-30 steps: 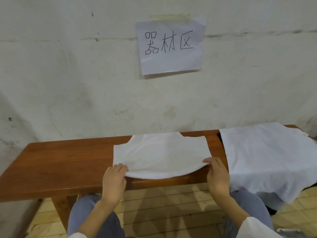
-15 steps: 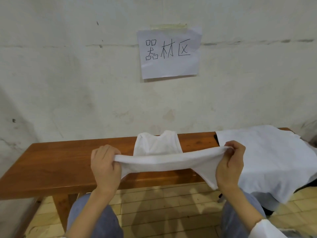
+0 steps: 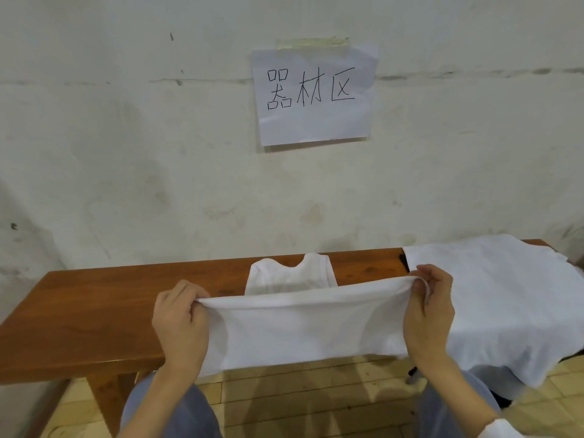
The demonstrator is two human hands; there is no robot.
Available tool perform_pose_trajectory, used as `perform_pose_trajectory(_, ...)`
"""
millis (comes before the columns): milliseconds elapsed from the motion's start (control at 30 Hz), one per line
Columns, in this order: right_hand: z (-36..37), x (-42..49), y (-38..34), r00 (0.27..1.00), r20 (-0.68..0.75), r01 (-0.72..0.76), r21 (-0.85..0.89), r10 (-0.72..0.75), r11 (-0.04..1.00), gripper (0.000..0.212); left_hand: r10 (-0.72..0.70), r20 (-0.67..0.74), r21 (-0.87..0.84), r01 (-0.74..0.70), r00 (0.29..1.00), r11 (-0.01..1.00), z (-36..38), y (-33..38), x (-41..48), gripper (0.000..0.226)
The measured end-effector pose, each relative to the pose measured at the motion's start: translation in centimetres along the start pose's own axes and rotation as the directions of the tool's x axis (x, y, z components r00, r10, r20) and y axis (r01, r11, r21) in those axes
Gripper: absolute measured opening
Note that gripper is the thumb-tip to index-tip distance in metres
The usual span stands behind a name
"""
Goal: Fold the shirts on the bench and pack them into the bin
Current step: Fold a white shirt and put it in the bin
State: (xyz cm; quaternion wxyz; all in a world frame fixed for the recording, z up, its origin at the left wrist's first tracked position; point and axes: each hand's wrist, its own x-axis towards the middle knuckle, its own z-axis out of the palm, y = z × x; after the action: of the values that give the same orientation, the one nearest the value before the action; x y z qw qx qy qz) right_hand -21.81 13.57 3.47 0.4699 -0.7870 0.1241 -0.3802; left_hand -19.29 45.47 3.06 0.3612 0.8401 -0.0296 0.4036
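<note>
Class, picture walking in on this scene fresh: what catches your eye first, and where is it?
A white vest is held taut between the left hand and right hand, its neck end resting on the wooden bench. A handwritten paper sign is taped to the wall above, and another white shirt drapes over the bench's right end.

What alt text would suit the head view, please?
The left hand and right hand hold a white shirt by its edge above a bench. A second shirt drapes over its right end; a sign hangs on the wall.
</note>
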Motion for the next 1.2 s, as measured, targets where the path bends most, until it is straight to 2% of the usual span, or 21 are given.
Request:
perform_pose_trajectory(67, 1.2, 1.3, 0.4, 1.000, 0.009, -0.015, -0.025, 0.016, 1.000, 0.056, -0.047, 0.016, 0.008, 0.046, 0.999, 0.999, 1.1, -0.7, 1.0, 0.023)
perform_pose_trajectory(200, 4.8, 5.5, 1.6, 0.997, 0.071, -0.006, -0.026, 0.008, 1.000, 0.026, -0.138, 0.049, 0.046, 0.136, 0.989, 0.990, 4.0, -2.3, 5.0, 0.018)
perform_pose_trajectory(333, 10.8, 11.0, 4.4, 0.981, 0.194, 0.039, -0.232, 0.007, 0.972, 0.019, -0.260, 0.136, 0.198, 0.231, 0.956, 0.953, 9.2, -5.4, 9.5, 0.019)
perform_pose_trajectory(433, 15.2, 11.4, 7.3, 0.959, 0.242, -0.001, -0.518, 0.148, 0.856, 0.040, -0.271, 0.247, 0.420, 0.149, 0.930, 0.895, 13.2, -7.3, 9.3, 0.044)
perform_pose_trajectory(500, 16.6, 9.3, 7.7, 0.914, 0.316, -0.021, -0.589, 0.254, 0.808, 0.055, -0.183, 0.397, 0.403, 0.008, 0.900, 0.915, 15.4, -7.7, 7.5, 0.049)
perform_pose_trajectory(600, 18.2, 4.6, 7.6, 0.800, 0.524, 0.082, -0.576, 0.291, 0.813, 0.065, 0.045, 0.657, 0.245, -0.269, 0.753, 0.932, 18.6, -8.1, 3.9, 0.029)
perform_pose_trajectory(633, 18.6, 3.3, 7.5, 0.761, 0.567, 0.115, -0.596, 0.315, 0.795, 0.068, 0.079, 0.723, 0.220, -0.337, 0.687, 0.915, 19.5, -8.4, 3.1, 0.032)
perform_pose_trajectory(667, 18.9, 2.0, 7.7, 0.732, 0.588, 0.140, -0.624, 0.344, 0.769, 0.072, 0.064, 0.790, 0.220, -0.379, 0.610, 0.899, 20.2, -8.5, 2.3, 0.044)
perform_pose_trajectory(700, 19.2, 1.1, 8.0, 0.725, 0.590, 0.167, -0.651, 0.355, 0.741, 0.075, 0.041, 0.820, 0.238, -0.405, 0.571, 0.883, 20.8, -8.8, 1.7, 0.054)
perform_pose_trajectory(833, 19.3, -0.4, 9.1, 0.747, 0.575, 0.275, -0.724, 0.335, 0.632, 0.089, -0.045, 0.868, 0.271, -0.394, 0.495, 0.878, 20.5, -8.5, 1.1, 0.076)
perform_pose_trajectory(933, 18.8, -0.7, 9.1, 0.720, 0.612, 0.316, -0.708, 0.326, 0.631, 0.096, -0.094, 0.861, 0.301, -0.352, 0.500, 0.886, 19.3, -7.7, 0.2, 0.084)
perform_pose_trajectory(1033, 17.5, -0.4, 9.2, 0.618, 0.731, 0.437, -0.625, 0.289, 0.646, 0.098, -0.222, 0.797, 0.409, -0.233, 0.561, 0.882, 17.5, -5.8, -2.1, 0.070)
perform_pose_trajectory(1100, 16.5, 0.9, 9.2, 0.499, 0.833, 0.552, -0.519, 0.240, 0.653, 0.092, -0.292, 0.757, 0.471, -0.178, 0.584, 0.864, 16.4, -4.1, -3.9, 0.079)
perform_pose_trajectory(1167, 15.8, 2.4, 9.1, 0.376, 0.901, 0.631, -0.419, 0.215, 0.653, 0.091, -0.411, 0.777, 0.529, -0.140, 0.477, 0.837, 15.2, -2.3, -5.0, 0.076)
perform_pose_trajectory(1200, 15.5, 2.9, 9.0, 0.339, 0.918, 0.653, -0.386, 0.204, 0.652, 0.090, -0.447, 0.784, 0.552, -0.152, 0.431, 0.820, 14.7, -1.6, -4.9, 0.069)
